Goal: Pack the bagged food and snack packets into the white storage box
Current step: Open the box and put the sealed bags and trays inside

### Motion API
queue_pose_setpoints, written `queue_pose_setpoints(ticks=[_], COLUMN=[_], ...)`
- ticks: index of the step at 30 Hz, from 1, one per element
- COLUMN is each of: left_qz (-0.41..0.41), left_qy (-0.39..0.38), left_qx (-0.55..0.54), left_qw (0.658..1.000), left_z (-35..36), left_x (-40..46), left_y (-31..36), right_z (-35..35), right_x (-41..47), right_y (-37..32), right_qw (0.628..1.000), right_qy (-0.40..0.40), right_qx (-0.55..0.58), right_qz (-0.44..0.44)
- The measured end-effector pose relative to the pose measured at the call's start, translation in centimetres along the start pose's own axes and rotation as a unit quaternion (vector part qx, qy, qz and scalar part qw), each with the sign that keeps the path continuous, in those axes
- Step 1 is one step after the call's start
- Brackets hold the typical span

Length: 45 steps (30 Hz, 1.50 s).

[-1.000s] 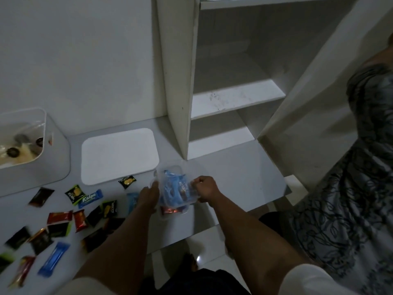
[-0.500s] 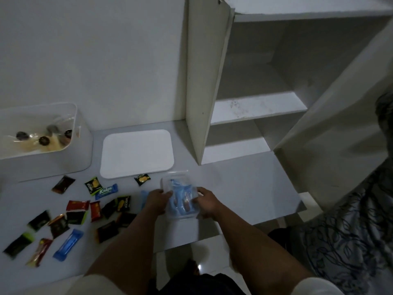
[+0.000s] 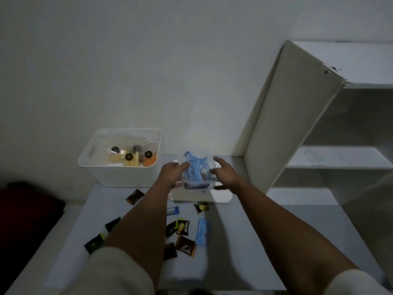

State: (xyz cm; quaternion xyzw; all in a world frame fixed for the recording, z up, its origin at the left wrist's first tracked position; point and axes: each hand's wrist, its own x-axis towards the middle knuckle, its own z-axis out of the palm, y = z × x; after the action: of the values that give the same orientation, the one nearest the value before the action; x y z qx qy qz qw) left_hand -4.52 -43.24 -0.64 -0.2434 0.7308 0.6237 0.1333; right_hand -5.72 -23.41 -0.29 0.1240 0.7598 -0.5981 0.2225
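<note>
While half a second earlier you held the clear bag of blue packets (image 3: 196,172) low over the near part of the grey counter (image 3: 265,231), you had now lifted it up and away from you, so that it hung above the white lid (image 3: 222,196) lying flat at the counter's far edge. That put it just beside the white storage box (image 3: 119,173), which stood in the far left corner with bagged food (image 3: 131,157) already inside. You were likely about to carry the bag leftward over the rim.

Your left hand (image 3: 172,174) pinched the bag's left side, fingers closed on the plastic. Your right hand (image 3: 225,174) sat at its right side with fingers loosely spread; whether it gripped or only steadied the bag could not be told.

Loose snack packets (image 3: 185,231) lay scattered across the near middle of the counter, under your forearms, not yet packed.
</note>
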Motion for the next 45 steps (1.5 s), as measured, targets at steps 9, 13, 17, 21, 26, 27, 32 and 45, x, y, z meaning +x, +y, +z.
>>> queue_pose_setpoints(ticks=[9,13,17,21,26,27,32,45], left_qz=[-0.016,-0.073,-0.150,-0.211,-0.215,-0.215,-0.221,-0.018], left_qy=[0.033,-0.004,-0.041,-0.086,-0.142,-0.147,-0.166,-0.076], left_qx=[-0.018,-0.007,0.020,0.064,0.073,0.075,0.131,0.282], left_qw=[0.999,0.997,0.988,0.972,0.963,0.963,0.952,0.956], left_z=[-17.3,-21.0,-22.9,-23.9,-23.7,-23.7,-24.2,-23.0], left_x=[8.5,13.1,17.9,21.1,23.4,24.0,26.4,26.3], left_y=[6.2,6.2,4.7,3.3,1.9,1.4,-1.4,-3.3], right_z=[15.0,19.4,22.3,24.0,26.2,26.6,27.9,31.3], right_x=[6.3,10.1,13.3,15.5,18.4,18.8,19.6,20.0], right_y=[-13.6,-15.8,-16.8,-16.8,-16.4,-16.3,-14.3,-11.0], right_qw=[0.995,0.989,0.972,0.959,0.925,0.920,0.909,0.859], right_qy=[-0.049,-0.049,-0.048,-0.051,-0.094,-0.099,-0.104,-0.022], right_qx=[-0.084,-0.136,-0.199,-0.184,-0.208,-0.216,-0.300,-0.504], right_qz=[-0.034,0.029,0.117,0.209,0.303,0.312,0.272,0.083])
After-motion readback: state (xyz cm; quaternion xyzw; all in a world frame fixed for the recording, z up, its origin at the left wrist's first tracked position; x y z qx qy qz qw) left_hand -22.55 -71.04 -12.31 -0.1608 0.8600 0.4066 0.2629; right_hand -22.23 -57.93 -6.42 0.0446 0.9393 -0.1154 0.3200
